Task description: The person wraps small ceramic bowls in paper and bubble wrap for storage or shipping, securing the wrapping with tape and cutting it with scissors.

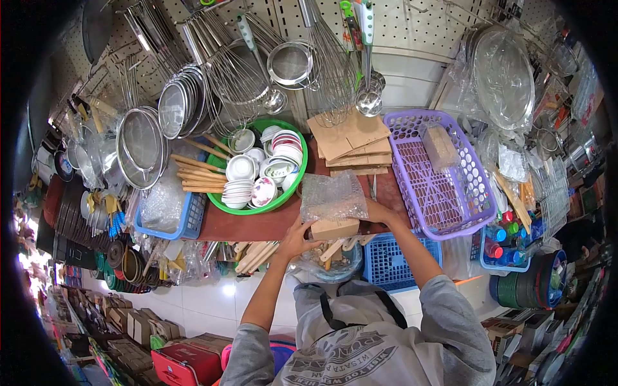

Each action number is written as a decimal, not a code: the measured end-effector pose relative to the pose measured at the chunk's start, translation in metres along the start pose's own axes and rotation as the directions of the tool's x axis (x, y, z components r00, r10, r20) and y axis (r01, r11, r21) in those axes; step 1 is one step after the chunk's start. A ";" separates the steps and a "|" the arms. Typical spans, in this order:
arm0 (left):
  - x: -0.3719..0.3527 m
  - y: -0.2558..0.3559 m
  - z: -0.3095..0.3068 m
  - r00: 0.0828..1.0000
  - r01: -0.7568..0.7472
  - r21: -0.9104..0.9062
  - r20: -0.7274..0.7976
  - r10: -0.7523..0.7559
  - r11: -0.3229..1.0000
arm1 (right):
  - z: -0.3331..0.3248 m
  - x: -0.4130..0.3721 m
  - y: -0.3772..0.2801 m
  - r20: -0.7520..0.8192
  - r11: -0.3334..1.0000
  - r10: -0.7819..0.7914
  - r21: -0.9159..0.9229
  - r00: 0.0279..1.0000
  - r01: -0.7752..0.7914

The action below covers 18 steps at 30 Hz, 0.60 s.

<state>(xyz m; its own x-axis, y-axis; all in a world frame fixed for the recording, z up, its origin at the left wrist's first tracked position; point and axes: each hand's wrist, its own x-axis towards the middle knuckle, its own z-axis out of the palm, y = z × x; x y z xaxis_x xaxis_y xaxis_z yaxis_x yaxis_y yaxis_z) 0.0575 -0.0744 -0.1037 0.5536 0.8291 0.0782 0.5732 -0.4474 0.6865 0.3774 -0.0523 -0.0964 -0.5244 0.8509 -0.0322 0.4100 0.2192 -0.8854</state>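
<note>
A small brown cardboard box (335,229) is held between my two hands at the front edge of the reddish-brown shelf (254,226). My left hand (298,238) grips its left side, with the thumb and fingers bent round it. At the right end, my right hand (380,215) touches the box and the bubble wrap (333,195), its fingertips partly hidden. The bubble wrap lies over the top and far side of the box. Flat cardboard pieces (353,136) are stacked behind it, and a pair of scissors (374,186) lies just beyond the wrap.
To the left, a green basin (257,207) holds small bowls. A purple basket (438,186) with a wrapped package (440,147) stands on the right. Whisks (225,71) and strainers (138,145) hang above. A blue basket (393,260) sits below the shelf edge.
</note>
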 end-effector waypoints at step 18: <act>0.024 0.010 -0.044 0.797 0.473 0.066 0.394 -0.458 0.879 | 0.007 -0.029 -0.088 -0.082 0.935 -0.116 -0.347 0.990 0.080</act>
<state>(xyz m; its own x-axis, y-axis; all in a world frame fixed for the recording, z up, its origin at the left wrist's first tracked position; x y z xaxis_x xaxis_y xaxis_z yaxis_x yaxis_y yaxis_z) 0.0498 -0.0441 -0.0635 0.4162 0.7336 -0.5372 0.8054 -0.0233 0.5922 0.3514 -0.0992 -0.0203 -0.5050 0.8562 0.1089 0.5997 0.4388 -0.6693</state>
